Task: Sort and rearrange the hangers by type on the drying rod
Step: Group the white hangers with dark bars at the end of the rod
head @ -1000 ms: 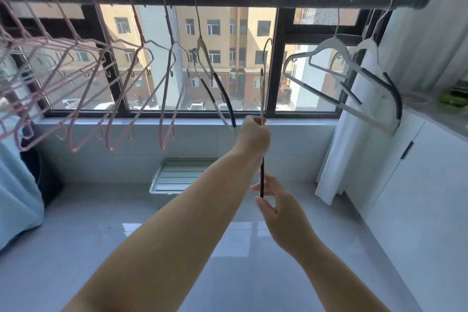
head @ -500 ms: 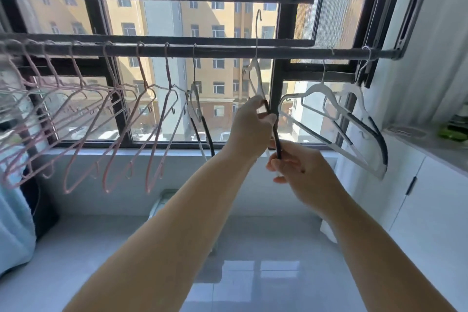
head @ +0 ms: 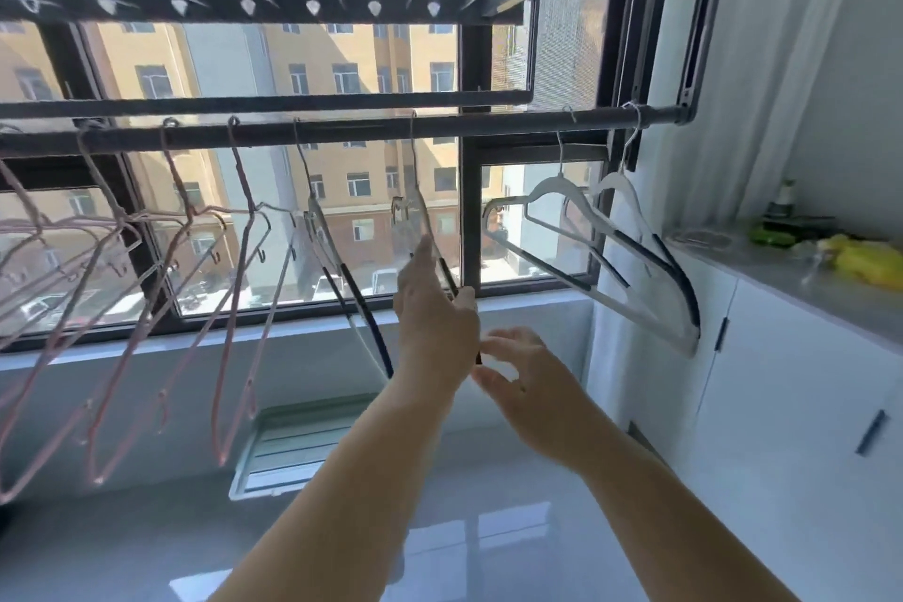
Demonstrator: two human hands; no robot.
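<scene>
The left hand [head: 435,323] pinches the black-tipped arm of a white hanger [head: 421,210] whose hook sits over the drying rod [head: 342,130] about midway along it. The right hand [head: 525,386] hovers open-fingered below the rod, just beside the hanger's lower end. Released before the hook seats, the hanger could slip off the rod, or swing into its matching neighbour [head: 366,313] and tangle.

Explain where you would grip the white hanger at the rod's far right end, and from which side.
Probably the hanger by its neck under the hook, reaching up from the room side: the window lies behind, and lifting there clears the rod.
</scene>
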